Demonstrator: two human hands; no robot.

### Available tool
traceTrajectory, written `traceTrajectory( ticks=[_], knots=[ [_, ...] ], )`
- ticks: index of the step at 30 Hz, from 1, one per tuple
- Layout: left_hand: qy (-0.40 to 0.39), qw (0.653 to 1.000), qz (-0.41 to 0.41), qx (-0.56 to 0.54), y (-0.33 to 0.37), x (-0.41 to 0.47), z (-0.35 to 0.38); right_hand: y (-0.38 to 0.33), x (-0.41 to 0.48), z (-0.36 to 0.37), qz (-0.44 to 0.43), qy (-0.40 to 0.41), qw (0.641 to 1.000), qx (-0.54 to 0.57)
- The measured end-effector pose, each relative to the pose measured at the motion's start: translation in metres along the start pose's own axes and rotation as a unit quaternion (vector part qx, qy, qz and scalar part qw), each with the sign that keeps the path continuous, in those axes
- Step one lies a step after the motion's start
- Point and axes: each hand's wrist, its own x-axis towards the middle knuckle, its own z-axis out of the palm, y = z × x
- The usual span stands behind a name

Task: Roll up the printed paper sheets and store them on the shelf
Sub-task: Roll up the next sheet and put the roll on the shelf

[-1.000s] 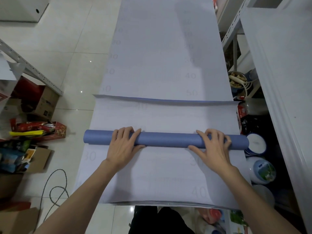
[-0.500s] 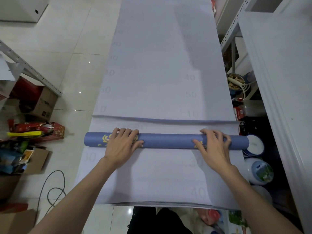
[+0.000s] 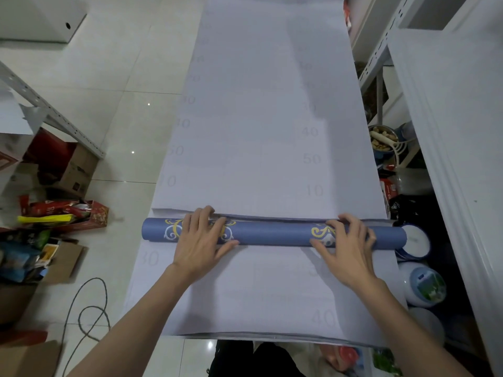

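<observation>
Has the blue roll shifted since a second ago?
No. The roll has its right end by the white tub, as before. It has only turned: its gold pattern now shows, and the far sheet's edge has come up to it.

paper sheets (image 3: 258,118) cropped at top — numerals (image 3: 311,159) faint
</observation>
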Motion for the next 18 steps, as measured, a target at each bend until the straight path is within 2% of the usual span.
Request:
traceTrajectory(
  ticks=[6, 12, 15, 18],
  knots=[
    [-0.027, 0.999, 0.001, 0.029, -0.004, 0.007, -0.003, 0.008, 0.006, -0.004, -0.02, -0.039, 0.998, -0.042],
    [-0.04, 0.998, 0.018, -0.042, -0.006, 0.008, 0.002, 0.004, 0.01, -0.002, -0.029, -0.056, 0.997, -0.049],
    [-0.06, 0.996, 0.061, -0.016, -0.011, 0.008, 0.002, 0.014, 0.01, -0.007, -0.081, -0.112, 0.989, -0.047],
    [-0.11, 0.993, 0.037, 0.028, -0.009, 0.024, -0.002, 0.013, 0.02, -0.012, -0.093, -0.131, 0.983, -0.089]
  ],
)
